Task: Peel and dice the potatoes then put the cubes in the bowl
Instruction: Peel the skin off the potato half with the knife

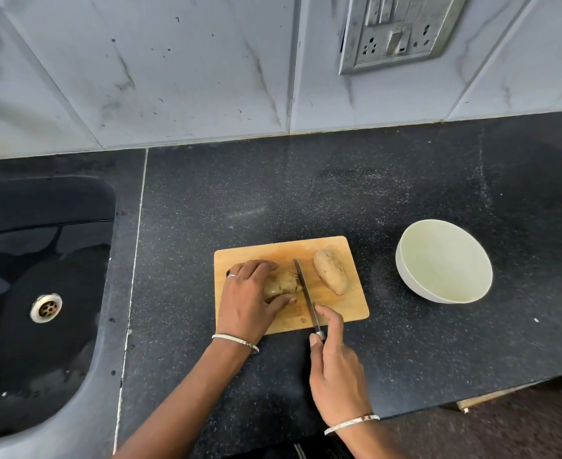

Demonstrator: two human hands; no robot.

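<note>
Gripping potato (281, 284), knife (307, 299) at edge

A single head-worn wide-angle view looks steeply down from close above the left hand (248, 294) and right hand (336, 369), facing the wall (173, 77) beyond them; the edges look bowed, probably lens distortion.

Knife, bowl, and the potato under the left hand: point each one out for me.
Knife (306, 294): head view, middle of the blade.
Bowl (445, 263): head view, bare inside.
Held potato (283, 283): head view, uncovered part beside the blade.
</note>
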